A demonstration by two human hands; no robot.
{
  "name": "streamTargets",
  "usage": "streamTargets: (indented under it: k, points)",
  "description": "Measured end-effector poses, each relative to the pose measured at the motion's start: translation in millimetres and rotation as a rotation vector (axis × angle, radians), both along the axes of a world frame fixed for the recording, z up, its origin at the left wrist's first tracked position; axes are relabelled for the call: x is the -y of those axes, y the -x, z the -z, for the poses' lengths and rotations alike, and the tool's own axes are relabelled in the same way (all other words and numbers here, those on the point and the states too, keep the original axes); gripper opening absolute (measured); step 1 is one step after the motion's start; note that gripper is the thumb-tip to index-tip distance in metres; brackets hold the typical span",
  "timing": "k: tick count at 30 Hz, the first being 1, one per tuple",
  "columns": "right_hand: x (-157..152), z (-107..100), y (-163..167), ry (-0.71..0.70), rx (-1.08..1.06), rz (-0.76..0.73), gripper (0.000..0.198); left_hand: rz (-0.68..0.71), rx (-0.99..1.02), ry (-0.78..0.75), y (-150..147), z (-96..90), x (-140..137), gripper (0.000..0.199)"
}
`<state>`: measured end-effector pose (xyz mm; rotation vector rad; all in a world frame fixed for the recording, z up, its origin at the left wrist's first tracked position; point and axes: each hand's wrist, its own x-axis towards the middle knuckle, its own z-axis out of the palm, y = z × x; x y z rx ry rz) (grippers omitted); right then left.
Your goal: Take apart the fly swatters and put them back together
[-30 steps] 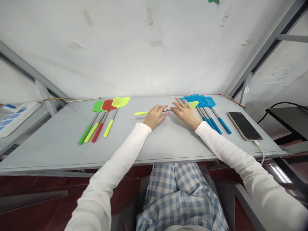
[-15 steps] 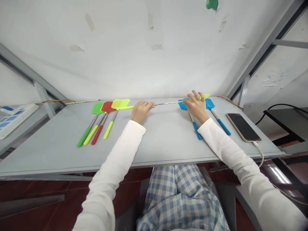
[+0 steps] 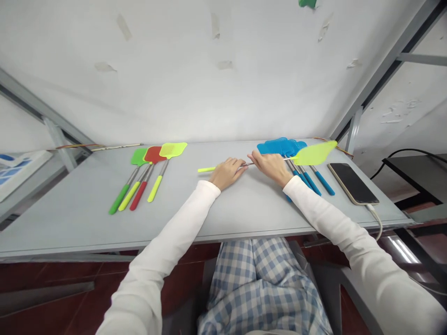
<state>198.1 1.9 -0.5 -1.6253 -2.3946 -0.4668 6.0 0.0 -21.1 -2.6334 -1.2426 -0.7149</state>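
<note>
Both hands grip one yellow fly swatter (image 3: 316,153), held slantwise above the table with its head to the right. My left hand (image 3: 226,174) closes over the handle side, and the yellow handle end sticks out to its left. Around the metal rod nearer the head, my right hand (image 3: 271,166) is closed. Just behind and under the right hand lie several blue fly swatters (image 3: 279,146), partly hidden. On the left side rest a green swatter (image 3: 138,157), a red swatter (image 3: 154,154) and yellow swatters, one with its head (image 3: 173,149) fully visible.
A phone (image 3: 353,184) with a white cable lies at the table's right end. The grey table (image 3: 87,223) backs onto a white wall (image 3: 167,102). Metal frame posts (image 3: 355,130) stand at both sides. A white and blue object (image 3: 21,172) sits at far left.
My hands have come closer together, and the swatter's rod between them is shorter. Its yellow head has moved right and nearer, uncovering more of the blue swatters.
</note>
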Motion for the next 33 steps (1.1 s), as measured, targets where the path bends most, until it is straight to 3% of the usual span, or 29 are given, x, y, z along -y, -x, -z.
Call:
streamTargets:
  k: [7, 15, 19, 21, 26, 33]
  points:
    - [-19.6, -5.7, -13.7, 0.008, 0.004, 0.063, 0.064, -0.094, -0.107, -0.026, 14.4, -11.1, -11.8, 0.046]
    - [-36.2, -17.6, -55.6, -0.061, -0.031, 0.182, 0.062, -0.313, -0.177, -0.034, 95.3, -28.1, -26.9, 0.044]
    - [-38.1, -14.8, -63.6, -0.057, -0.02, 0.166, 0.061, -0.404, -0.179, -0.06, 123.7, -30.5, -25.6, 0.045]
    - [-37.1, -11.8, -65.7, -0.047, -0.015, 0.136, 0.058, -0.442, -0.178, -0.059, 128.7, -27.8, -27.1, 0.045]
    - [-37.1, -5.3, -73.1, -0.088, -0.073, 0.173, 0.056, -0.693, -0.08, -0.039, 127.8, -12.6, -40.7, 0.05]
    - [-46.6, -1.0, -78.7, -0.177, -0.133, 0.158, 0.056, -0.759, -0.015, 0.03, 125.4, -13.0, -43.3, 0.053]
